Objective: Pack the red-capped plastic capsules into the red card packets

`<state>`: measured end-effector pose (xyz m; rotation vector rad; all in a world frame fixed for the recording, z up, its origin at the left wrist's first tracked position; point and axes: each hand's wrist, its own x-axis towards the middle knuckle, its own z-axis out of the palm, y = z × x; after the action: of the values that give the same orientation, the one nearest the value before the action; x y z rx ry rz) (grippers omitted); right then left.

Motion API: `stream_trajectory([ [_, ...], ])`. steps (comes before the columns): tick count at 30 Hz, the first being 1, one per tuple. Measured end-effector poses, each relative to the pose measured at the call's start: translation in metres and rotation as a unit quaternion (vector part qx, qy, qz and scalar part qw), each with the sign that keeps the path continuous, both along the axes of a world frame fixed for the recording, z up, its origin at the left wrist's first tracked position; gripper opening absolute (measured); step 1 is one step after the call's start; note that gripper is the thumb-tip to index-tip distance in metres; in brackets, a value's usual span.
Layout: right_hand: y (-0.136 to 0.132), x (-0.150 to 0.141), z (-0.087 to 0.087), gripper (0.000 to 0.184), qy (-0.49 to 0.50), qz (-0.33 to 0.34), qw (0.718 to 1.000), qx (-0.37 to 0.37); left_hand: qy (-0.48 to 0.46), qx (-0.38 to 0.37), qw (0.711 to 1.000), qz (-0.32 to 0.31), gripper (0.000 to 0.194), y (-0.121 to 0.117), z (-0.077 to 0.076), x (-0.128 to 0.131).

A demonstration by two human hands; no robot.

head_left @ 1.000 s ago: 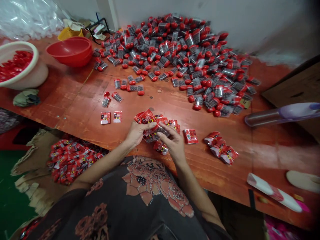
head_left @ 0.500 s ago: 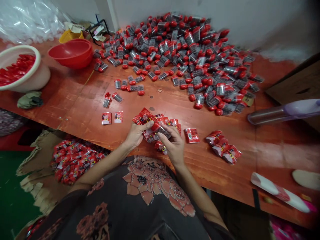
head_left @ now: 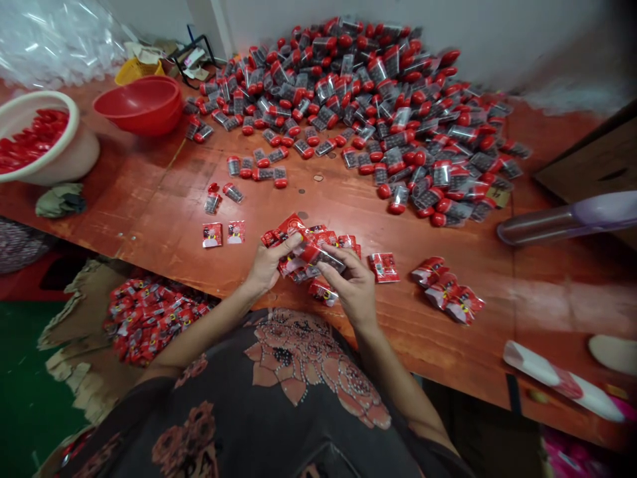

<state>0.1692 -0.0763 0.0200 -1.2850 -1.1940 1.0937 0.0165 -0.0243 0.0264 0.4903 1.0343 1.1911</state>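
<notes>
Red foil packets [head_left: 308,247] bunched at the near edge of the orange-red wooden tabletop [head_left: 149,212]

Far left, clear plastic bags [head_left: 50,40] lie heaped behind the tabletop, and a white plastic basin [head_left: 74,159] holds red capsule halves [head_left: 30,143]. Just beside it sit a red plastic bowl [head_left: 137,106], with a yellow basket [head_left: 137,74] behind it, and a crumpled olive cloth [head_left: 60,201]. Below the tabletop's edge, torn cardboard [head_left: 64,332] carries a heap of red packets [head_left: 154,318], with green flooring [head_left: 30,398] further left.

On the tabletop, two flat square packets [head_left: 223,234] lie side by side, left of the hands. The person's left hand [head_left: 266,265] is closed narrowly on the red foil packets, its thumb lying across them. The right hand [head_left: 348,285] pinches a clear capsule [head_left: 331,257] with dark contents and a red end, its fingertips [head_left: 323,249] wrapped over it. The two hands nearly meet, and the bunch sits between them, above a dark floral blouse [head_left: 298,372].

Beyond them spreads a large pile of clear-and-red capsules [head_left: 358,99], with a few strays [head_left: 263,166] nearer. To the right lie a single red packet [head_left: 384,267] and a cluster of three [head_left: 445,289]. Further right are a purple-capped tube [head_left: 567,222] and a white-and-red roll [head_left: 562,382].
</notes>
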Motion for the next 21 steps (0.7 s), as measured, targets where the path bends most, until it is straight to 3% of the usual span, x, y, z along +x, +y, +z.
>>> stream_trajectory([
  [8, 0.0019, 0.0002, 0.0002, 0.03, -0.001, 0.029, 1.0, 0.001, 0.012, 0.017, 1.0, 0.001, 0.021, 0.0009, 0.005, 0.0003],
  [17, -0.0012, -0.0003, 0.0038, 0.032, -0.079, -0.002, 0.995, 0.065, 0.072, 0.028, 0.997, -0.027, 0.021, -0.0019, 0.007, -0.0039],
  [21, -0.0027, -0.0066, -0.0045, 0.031, -0.014, -0.025, 1.0, 0.012, 0.077, 0.042, 0.996, -0.027, 0.02, -0.0044, 0.0007, -0.0062],
])
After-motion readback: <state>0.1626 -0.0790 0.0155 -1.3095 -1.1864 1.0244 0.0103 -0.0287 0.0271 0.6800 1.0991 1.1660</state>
